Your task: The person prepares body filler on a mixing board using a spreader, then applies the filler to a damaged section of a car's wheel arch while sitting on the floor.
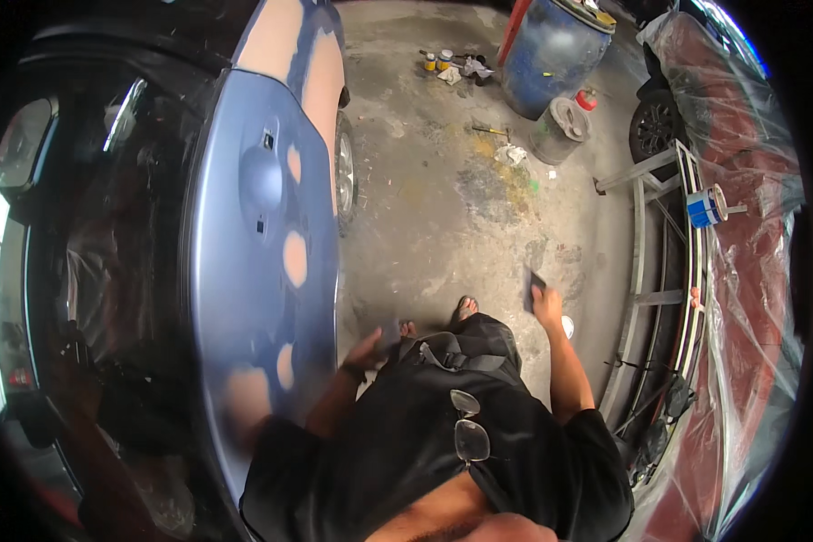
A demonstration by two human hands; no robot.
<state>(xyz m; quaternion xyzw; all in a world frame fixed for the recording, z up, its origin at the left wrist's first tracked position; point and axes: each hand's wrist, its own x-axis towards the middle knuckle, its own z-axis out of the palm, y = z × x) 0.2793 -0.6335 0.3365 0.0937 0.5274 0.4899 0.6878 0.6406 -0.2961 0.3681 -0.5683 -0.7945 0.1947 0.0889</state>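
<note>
My right hand (548, 309) is raised on the right, its fingers closed on a thin dark flat piece (535, 285) that points away from me. Lower and to the left, my left hand (365, 347) is closed around a dark greyish piece (387, 335); blur hides its kind. Close beside my left arm is a blue car door (266, 262) with its handle removed, leaving two small openings. Several smooth pinkish-beige filler patches (295, 259) mark the door, and larger beige areas cover the panel (271, 41) beyond it. Neither hand touches the car.
A metal rack (637, 271) stands at right with a blue-and-white can (706, 208), before a red car under plastic sheeting (741, 298). Farther off are a blue drum (551, 59), a grey bucket (565, 131), a hammer (490, 131) and small jars (444, 60) on the concrete floor.
</note>
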